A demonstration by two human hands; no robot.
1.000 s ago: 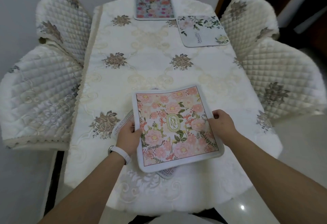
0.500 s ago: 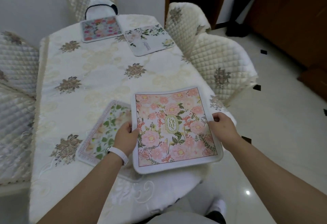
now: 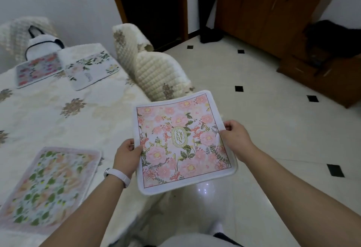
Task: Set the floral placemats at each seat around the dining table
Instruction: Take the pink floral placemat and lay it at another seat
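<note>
A pink floral placemat (image 3: pixel 183 141) with a green oval emblem hangs in the air past the table's right edge, above the floor. My left hand (image 3: pixel 127 155) grips its left edge and my right hand (image 3: pixel 237 139) grips its right edge. On the dining table (image 3: pixel 58 121) a green-and-peach floral placemat (image 3: pixel 46 188) lies flat at the near end. Two more lie at the far end: a pink-and-grey placemat (image 3: pixel 38 70) and a white placemat with green leaves (image 3: pixel 91 70).
Two quilted cream chairs (image 3: pixel 154 71) stand along the table's right side, just beyond the held mat. A white bag (image 3: pixel 42 44) sits on the far chair. Tiled floor (image 3: pixel 263 119) spreads to the right, with a wooden cabinet (image 3: pixel 273 12) and a dark doorway (image 3: pixel 150 6) behind.
The view has swung right, away from the table. The pink placemat, held in both hands, has left the tabletop and uncovered the green-and-peach placemat beneath it.
</note>
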